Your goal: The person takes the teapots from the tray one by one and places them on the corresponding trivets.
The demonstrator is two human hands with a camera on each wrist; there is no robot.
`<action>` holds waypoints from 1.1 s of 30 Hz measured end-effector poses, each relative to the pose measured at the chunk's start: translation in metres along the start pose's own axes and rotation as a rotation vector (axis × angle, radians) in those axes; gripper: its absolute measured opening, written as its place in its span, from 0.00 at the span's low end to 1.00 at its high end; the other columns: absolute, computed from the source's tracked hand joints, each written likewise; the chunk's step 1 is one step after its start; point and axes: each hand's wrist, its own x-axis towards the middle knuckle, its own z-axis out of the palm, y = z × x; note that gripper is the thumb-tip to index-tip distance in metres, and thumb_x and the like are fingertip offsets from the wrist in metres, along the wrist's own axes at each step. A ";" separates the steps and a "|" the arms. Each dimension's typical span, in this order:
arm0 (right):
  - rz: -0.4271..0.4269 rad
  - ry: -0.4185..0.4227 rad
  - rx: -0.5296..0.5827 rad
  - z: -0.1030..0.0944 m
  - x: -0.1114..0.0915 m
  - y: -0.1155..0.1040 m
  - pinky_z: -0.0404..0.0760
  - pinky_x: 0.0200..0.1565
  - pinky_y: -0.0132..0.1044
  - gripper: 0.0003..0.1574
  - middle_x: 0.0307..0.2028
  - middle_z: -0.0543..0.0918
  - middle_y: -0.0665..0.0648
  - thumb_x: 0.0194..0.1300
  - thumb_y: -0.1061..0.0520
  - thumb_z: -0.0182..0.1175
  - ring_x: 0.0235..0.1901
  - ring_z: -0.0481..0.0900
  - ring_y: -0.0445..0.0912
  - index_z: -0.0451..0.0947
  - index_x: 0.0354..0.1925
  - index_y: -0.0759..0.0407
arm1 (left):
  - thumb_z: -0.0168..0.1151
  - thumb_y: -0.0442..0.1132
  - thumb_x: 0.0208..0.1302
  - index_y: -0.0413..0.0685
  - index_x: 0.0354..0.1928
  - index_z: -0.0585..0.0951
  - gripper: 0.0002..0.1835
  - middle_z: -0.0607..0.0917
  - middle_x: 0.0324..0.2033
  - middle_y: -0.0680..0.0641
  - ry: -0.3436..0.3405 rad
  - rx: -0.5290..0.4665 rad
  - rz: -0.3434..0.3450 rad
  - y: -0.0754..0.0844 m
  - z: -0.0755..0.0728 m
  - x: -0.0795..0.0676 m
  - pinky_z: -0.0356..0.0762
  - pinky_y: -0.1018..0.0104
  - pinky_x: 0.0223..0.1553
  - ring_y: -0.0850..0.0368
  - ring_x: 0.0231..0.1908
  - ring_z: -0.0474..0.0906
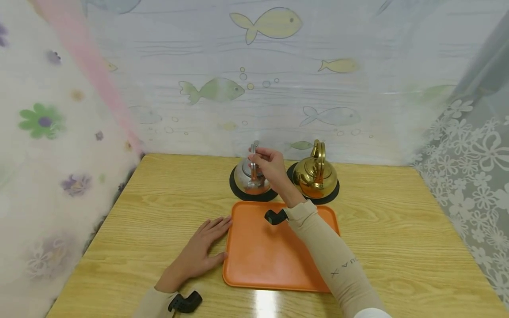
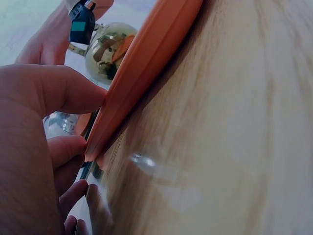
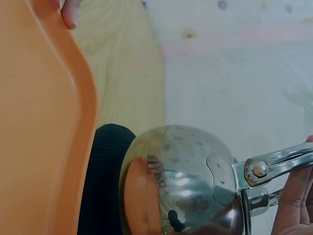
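Observation:
My right hand holds the upright handle of a silver kettle, which sits on a round black mat. In the right wrist view the silver kettle shows its shiny body and hinged handle, with part of the hand at the handle. My left hand lies on the table, its extended fingers and thumb touching the left edge of an orange tray. Up close in the left wrist view, the left hand's fingertips meet the tray's side.
A gold kettle stands right of the silver one on another black mat. Both are behind the tray, near the back edge of the wooden table. A fish-patterned curtain hangs behind. Black wrist devices sit at both sleeves.

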 end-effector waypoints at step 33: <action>0.042 -0.074 -0.049 -0.002 -0.006 -0.007 0.83 0.40 0.41 0.25 0.48 0.80 0.64 0.64 0.56 0.59 0.38 0.82 0.46 0.72 0.58 0.62 | 0.59 0.53 0.59 0.49 0.69 0.62 0.38 0.62 0.68 0.49 0.003 -0.005 0.005 0.001 -0.002 -0.001 0.46 0.43 0.66 0.44 0.67 0.56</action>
